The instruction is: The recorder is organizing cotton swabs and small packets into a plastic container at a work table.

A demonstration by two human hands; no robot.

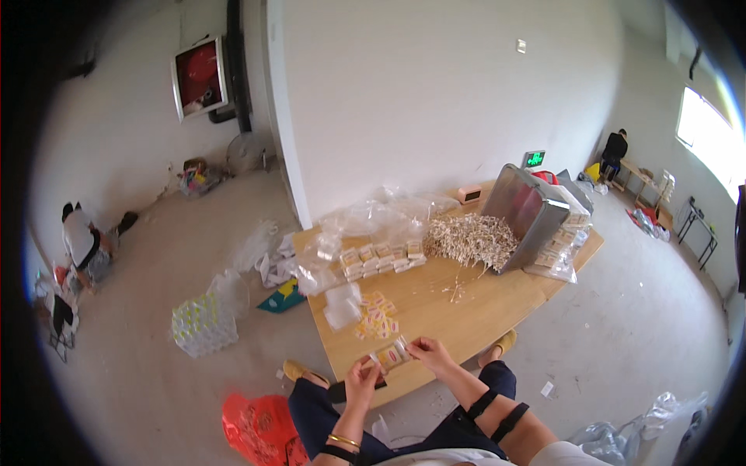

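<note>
Between my two hands, over the table's near edge, is a small clear plastic box (391, 354) with a yellow and white card in it. My left hand (363, 379) pinches its left end, and my right hand (427, 353) grips the right end. Just beyond lie scattered yellow and white cards (377, 317) and a stack of clear plastic boxes (342, 307). Farther back, filled boxes (381, 260) stand in rows. A heap of cotton swabs (470, 241) spills from a grey bin (524, 217) tipped on its side.
The wooden table (435, 303) also bears clear plastic bags (373, 217) and a bag of packed boxes (556, 252). On the floor are a red bag (260, 427), a bundle of clear containers (203, 325) and plastic bags (622, 439). Other people (81, 241) work far left and far right.
</note>
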